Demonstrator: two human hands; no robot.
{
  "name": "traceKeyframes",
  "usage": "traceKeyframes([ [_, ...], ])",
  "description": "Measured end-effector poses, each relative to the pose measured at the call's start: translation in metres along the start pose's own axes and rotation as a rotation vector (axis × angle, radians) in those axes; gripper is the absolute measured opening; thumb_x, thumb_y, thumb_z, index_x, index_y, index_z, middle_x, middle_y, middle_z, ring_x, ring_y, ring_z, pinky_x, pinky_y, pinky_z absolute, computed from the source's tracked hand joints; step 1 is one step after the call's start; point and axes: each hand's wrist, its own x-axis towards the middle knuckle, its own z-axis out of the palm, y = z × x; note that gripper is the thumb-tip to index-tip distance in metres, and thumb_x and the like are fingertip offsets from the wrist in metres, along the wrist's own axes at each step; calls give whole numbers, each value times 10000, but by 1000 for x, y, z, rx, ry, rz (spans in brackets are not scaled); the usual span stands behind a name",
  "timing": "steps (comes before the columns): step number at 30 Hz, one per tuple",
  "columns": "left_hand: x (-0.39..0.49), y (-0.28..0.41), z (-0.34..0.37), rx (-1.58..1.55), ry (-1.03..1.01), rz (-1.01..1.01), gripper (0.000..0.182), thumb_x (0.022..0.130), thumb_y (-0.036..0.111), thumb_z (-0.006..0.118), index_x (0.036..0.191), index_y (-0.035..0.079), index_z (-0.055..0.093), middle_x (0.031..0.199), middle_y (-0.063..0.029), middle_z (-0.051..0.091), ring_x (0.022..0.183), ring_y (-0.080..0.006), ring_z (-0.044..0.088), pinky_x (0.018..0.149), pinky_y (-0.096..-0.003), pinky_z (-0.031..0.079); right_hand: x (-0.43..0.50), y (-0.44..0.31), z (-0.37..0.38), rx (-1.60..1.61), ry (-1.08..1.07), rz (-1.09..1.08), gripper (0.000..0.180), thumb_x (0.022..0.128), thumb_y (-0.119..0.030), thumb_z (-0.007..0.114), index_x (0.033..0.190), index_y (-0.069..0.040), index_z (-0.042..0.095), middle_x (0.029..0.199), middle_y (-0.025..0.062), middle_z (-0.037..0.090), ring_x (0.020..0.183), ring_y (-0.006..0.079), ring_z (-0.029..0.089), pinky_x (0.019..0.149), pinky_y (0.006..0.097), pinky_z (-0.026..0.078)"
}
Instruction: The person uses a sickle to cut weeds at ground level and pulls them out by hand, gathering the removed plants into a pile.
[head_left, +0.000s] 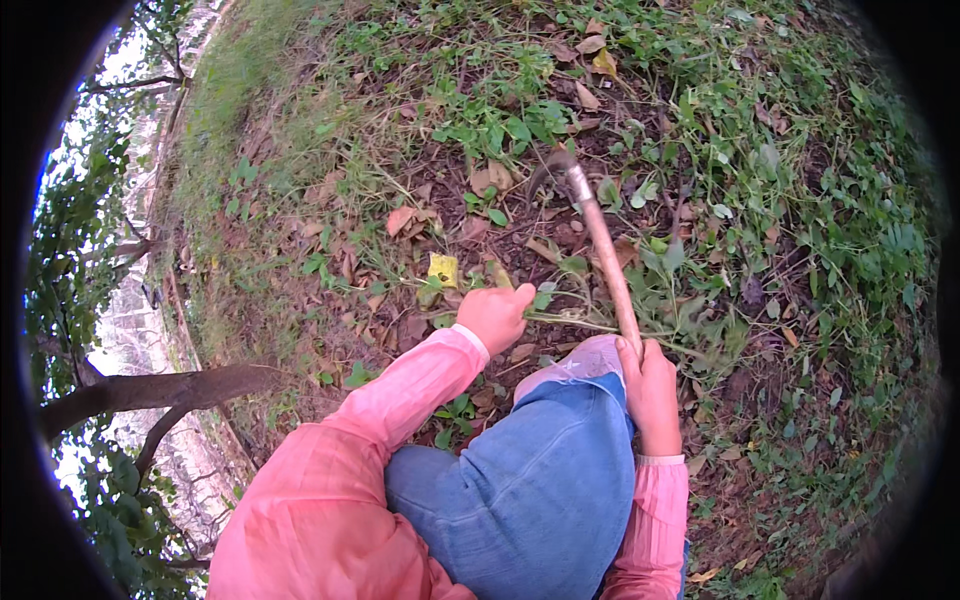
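Observation:
My right hand (651, 390) is closed around the lower end of a long wooden handle. The tool looks like a sickle (604, 244); its metal collar and dark curved blade point away from me, the blade low over bare soil. My left hand (495, 316) is closed on thin green weed stems (574, 321) that stretch right, passing by the handle, towards leafy weeds (705, 334). Just beyond my left hand lies a small yellow piece (443, 270) of unclear material on the ground. My knee in blue cloth is below both hands.
Low green weeds (847, 232) cover the ground at the right and top. Dry leaves (401, 220) and reddish soil lie in the middle. A tree branch (172, 388) reaches in from the left, with leafy twigs around it.

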Motion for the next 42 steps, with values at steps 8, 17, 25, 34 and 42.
traceKeyframes([
  [8, 134, 73, -93, -77, 440, 124, 150, 828, 89, 603, 936, 78, 501, 758, -136, 600, 705, -344, 636, 576, -443, 497, -8, 13, -56, 366, 519, 88, 321, 996, -293, 547, 849, -9, 517, 627, 54, 518, 551, 120, 462, 506, 317, 396],
  [17, 209, 69, 73, -281, -106, -463, 652, 835, 418, 716, 1206, -50, 454, 1100, -260, 607, 1039, -415, 621, 844, -464, 513, -24, 44, -59, 521, 503, 238, 307, 992, -306, 560, 830, -52, 505, 608, -29, 476, 515, 51, 436, 458, 241, 350],
  [25, 199, 68, 32, -630, 30, -445, 447, 883, 392, 647, 1142, 34, 575, 1026, -227, 676, 967, -385, 647, 841, -457, 490, -27, 59, -27, 806, 499, 234, 316, 1000, -357, 534, 846, -110, 411, 586, -62, 367, 422, 25, 318, 365, 209, 262],
  [34, 238, 138, 61, -233, -264, -308, 736, 740, 365, 812, 1212, -55, 437, 1066, -207, 671, 997, -352, 665, 838, -445, 520, -20, 39, -46, 960, 679, 156, 262, 1013, -310, 506, 899, -97, 406, 617, -50, 386, 439, 28, 347, 371, 208, 279],
  [42, 213, 91, 40, -608, -4, -335, 286, 705, 103, 645, 970, 1, 619, 947, -175, 696, 860, -317, 682, 799, -431, 509, 51, 60, -109, 663, 634, 226, 297, 1023, -340, 452, 916, -64, 426, 641, -9, 438, 445, 77, 418, 386, 248, 356],
])
